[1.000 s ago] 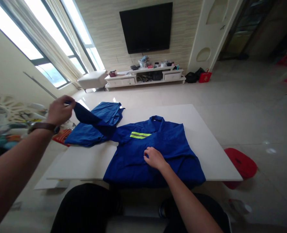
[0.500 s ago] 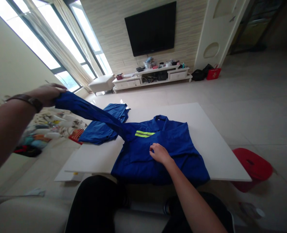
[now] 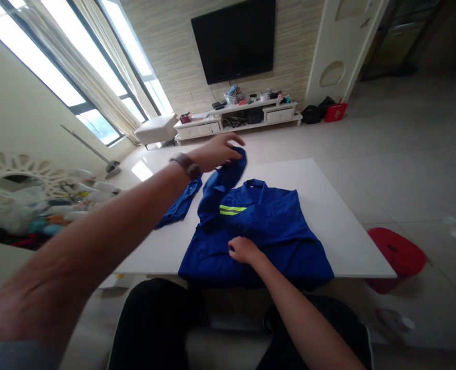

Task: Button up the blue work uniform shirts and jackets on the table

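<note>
A blue work jacket [image 3: 281,231] lies spread with its collar away from me, a yellow-green reflective strip [image 3: 232,210] across its chest. My left hand [image 3: 220,150], with a watch on the wrist, is closed on the end of the jacket's sleeve [image 3: 220,187] and holds it up above the collar side. The raised sleeve hangs bent over the left part of the jacket. Low over the jacket's front is my right hand [image 3: 245,250], its fingers curled in; no cloth shows between them. Another blue garment [image 3: 181,203] lies to the left, partly behind my left arm.
Under the jacket stands a white table [image 3: 339,241], with a red stool [image 3: 396,257] by its right edge. My knees [image 3: 150,318] are at its near side. Farther off are a TV cabinet [image 3: 200,131] and a white ottoman [image 3: 156,129]. Assorted things are piled at the left.
My left hand has carried the sleeve end from far left to the right, over the jacket; the sleeve has gone from stretched out to folded. My right hand has shifted slightly left and down.
</note>
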Demonstrator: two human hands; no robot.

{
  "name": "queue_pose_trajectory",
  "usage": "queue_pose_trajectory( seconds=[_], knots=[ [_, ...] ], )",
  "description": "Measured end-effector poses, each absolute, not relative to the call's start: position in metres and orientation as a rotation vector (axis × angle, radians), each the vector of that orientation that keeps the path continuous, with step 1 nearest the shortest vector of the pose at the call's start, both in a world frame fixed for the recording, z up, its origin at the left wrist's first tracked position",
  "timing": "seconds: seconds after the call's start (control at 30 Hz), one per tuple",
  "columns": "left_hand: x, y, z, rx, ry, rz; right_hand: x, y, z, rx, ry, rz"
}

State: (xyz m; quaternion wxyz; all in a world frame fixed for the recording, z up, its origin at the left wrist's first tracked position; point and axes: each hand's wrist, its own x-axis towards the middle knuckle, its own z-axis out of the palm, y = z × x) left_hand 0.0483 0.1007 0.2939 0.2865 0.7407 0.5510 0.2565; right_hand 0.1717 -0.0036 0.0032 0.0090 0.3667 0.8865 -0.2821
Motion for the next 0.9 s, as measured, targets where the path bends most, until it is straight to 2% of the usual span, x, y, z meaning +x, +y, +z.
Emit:
queue_pose_trajectory(
  seconds=[0.1,0.2,0.3,0.37,0.57,0.73,0.9],
  knots=[
    [0.129,0.098,0.269,1.856,1.139,0.364,0.168,-0.014,-0.001,1.08,2.677,-0.902],
    [0.138,0.102,0.241,1.832,1.117,0.313,0.171,-0.021,-0.001,0.971,2.574,-0.956],
    [0.082,0.107,0.191,1.888,1.387,0.298,0.176,-0.018,0.004,0.935,2.507,-1.007],
    [0.031,0.099,0.142,1.969,1.588,0.15,0.183,-0.008,0.009,0.992,2.492,-1.018],
    [-0.07,0.019,-0.013,1.874,1.849,-0.31,0.228,0.018,0.01,1.601,2.341,-0.843],
    [-0.086,-0.016,-0.078,1.943,1.986,-0.171,0.261,0.023,-0.014,1.807,2.042,-0.891],
    [-0.107,0.044,-0.088,2.001,2.055,-0.078,0.257,0.053,-0.038,1.838,2.231,-0.787]
  ],
)
